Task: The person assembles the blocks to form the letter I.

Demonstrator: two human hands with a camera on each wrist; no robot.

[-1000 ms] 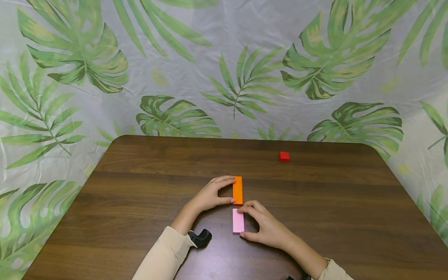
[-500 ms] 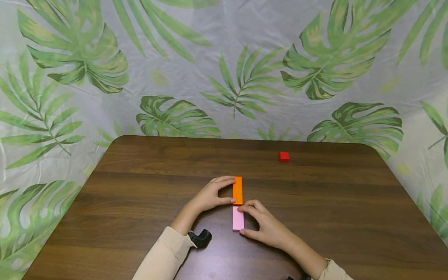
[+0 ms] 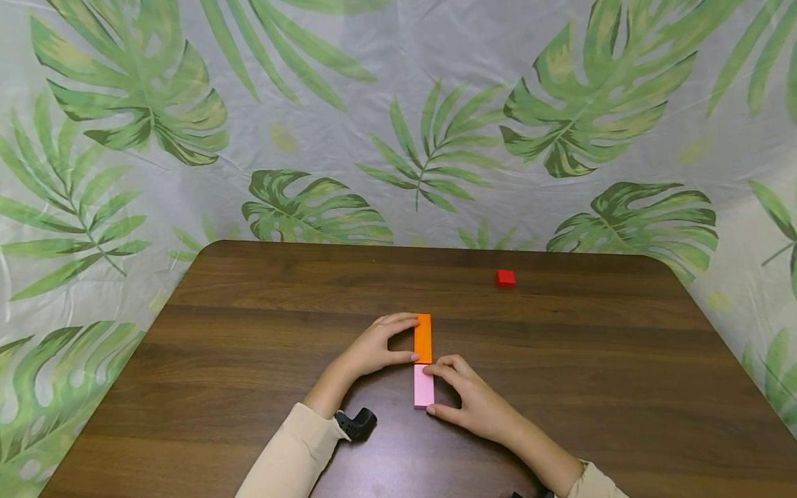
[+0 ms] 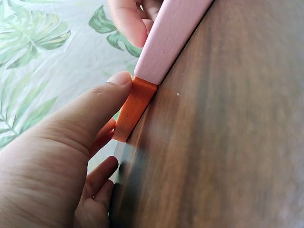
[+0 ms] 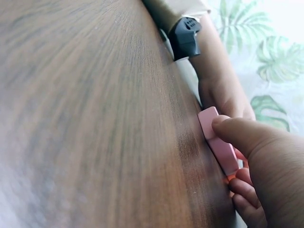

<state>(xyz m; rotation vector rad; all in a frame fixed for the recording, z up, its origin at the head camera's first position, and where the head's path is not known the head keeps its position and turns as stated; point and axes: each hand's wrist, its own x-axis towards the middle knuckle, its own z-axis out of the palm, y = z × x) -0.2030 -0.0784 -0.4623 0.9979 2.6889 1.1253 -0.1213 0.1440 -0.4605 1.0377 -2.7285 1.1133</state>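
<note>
An orange block (image 3: 423, 339) lies flat on the table, its long side pointing away from me. Thumb and fingertips of my left hand (image 3: 373, 346) grip it by its left side near both ends. Directly in front sits a pink block (image 3: 424, 387) in line with it, end against end. My right hand (image 3: 470, 401) holds the pink block from the right, index finger at its far part and thumb at its near end. In the left wrist view, the pink block (image 4: 171, 42) meets the orange block (image 4: 135, 107) by my left thumb. In the right wrist view, my thumb presses the pink block (image 5: 222, 149).
A small red block (image 3: 506, 278) rests near the table's back edge, to the right. The brown wooden table (image 3: 249, 387) has rounded back corners. Behind it hangs a leaf-patterned cloth (image 3: 436, 41). A black wrist device (image 3: 357, 424) is on my left wrist.
My right hand has slid the pink block forward, away from me, so the gap to the orange block has closed. The left hand and orange block have stayed in place.
</note>
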